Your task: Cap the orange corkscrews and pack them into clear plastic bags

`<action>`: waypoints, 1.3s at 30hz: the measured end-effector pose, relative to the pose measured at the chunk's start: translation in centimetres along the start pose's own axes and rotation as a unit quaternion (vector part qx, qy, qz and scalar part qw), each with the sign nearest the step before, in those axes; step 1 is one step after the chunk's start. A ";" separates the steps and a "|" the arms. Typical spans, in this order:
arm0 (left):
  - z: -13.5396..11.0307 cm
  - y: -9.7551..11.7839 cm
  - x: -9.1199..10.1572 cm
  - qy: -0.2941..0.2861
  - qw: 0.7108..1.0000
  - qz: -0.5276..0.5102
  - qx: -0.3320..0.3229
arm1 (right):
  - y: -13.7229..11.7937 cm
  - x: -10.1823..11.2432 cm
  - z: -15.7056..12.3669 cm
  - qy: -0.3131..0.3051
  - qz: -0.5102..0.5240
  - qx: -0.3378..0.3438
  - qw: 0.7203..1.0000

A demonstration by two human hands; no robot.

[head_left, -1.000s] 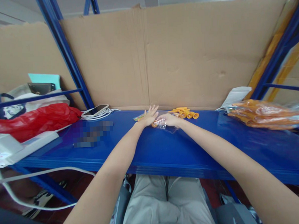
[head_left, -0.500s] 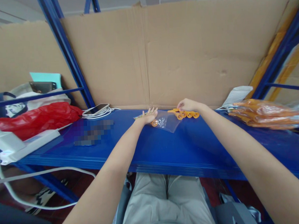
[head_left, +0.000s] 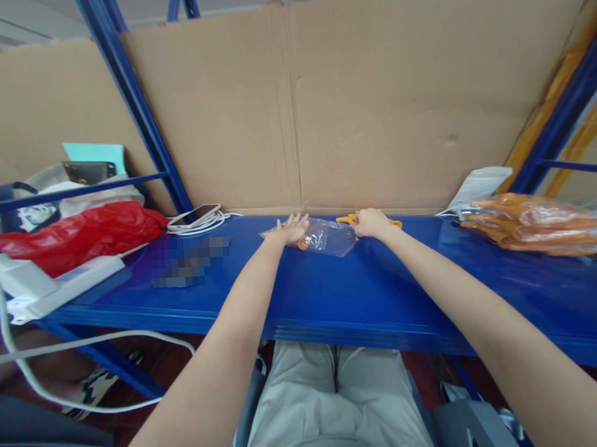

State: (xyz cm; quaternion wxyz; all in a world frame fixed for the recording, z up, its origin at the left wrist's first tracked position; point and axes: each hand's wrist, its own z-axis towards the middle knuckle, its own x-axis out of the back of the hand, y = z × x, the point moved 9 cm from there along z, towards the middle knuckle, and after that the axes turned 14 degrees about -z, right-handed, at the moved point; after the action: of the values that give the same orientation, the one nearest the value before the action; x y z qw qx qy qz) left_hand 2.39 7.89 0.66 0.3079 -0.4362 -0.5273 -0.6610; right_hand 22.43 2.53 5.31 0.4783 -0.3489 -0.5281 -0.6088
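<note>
My left hand (head_left: 293, 229) lies flat with its fingers spread on the left part of a clear plastic bag (head_left: 336, 238). One round orange plastic piece (head_left: 304, 242) shows in the bag beside that hand. At the bag's right end, my right hand (head_left: 371, 222) is closed, its fingers curled down among loose orange plastic pieces (head_left: 347, 219). Orange shows on both sides of this hand, but its fingertips and whatever they grip are hidden.
On the blue shelf (head_left: 327, 295), a phone (head_left: 205, 214) with a coiled white cable, a red bag (head_left: 86, 236) and a white power strip (head_left: 71, 285) lie left. Orange items in clear wrapping (head_left: 533, 224) lie right. A cardboard wall (head_left: 372, 99) stands behind.
My right hand has come down over the orange pieces and now covers most of them; its fingers are curled lower. My left hand stays on the bag. The view has shifted slightly.
</note>
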 end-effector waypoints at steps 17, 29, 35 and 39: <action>-0.5 0.0 0.2 0.002 1.000 -0.009 0.003 | 8.1 6.2 -2.0 0.037 -0.008 -0.066 0.997; -0.7 1.4 -0.1 0.015 1.000 -0.027 -0.005 | 3.0 3.6 -6.3 -0.065 0.147 0.089 0.983; -1.2 2.5 -0.4 0.009 1.000 -0.023 -0.014 | -0.5 4.2 -6.1 0.070 0.145 0.110 0.981; -1.3 2.7 -0.6 0.004 1.000 -0.023 -0.015 | -2.4 3.7 -6.1 0.071 0.156 0.131 0.976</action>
State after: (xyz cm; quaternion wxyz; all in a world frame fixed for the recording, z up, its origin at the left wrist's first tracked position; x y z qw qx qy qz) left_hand 4.70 5.90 1.19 0.2877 -0.4259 -0.5263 -0.6773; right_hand 19.57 -4.24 6.79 0.6452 -0.3177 -0.5071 -0.4750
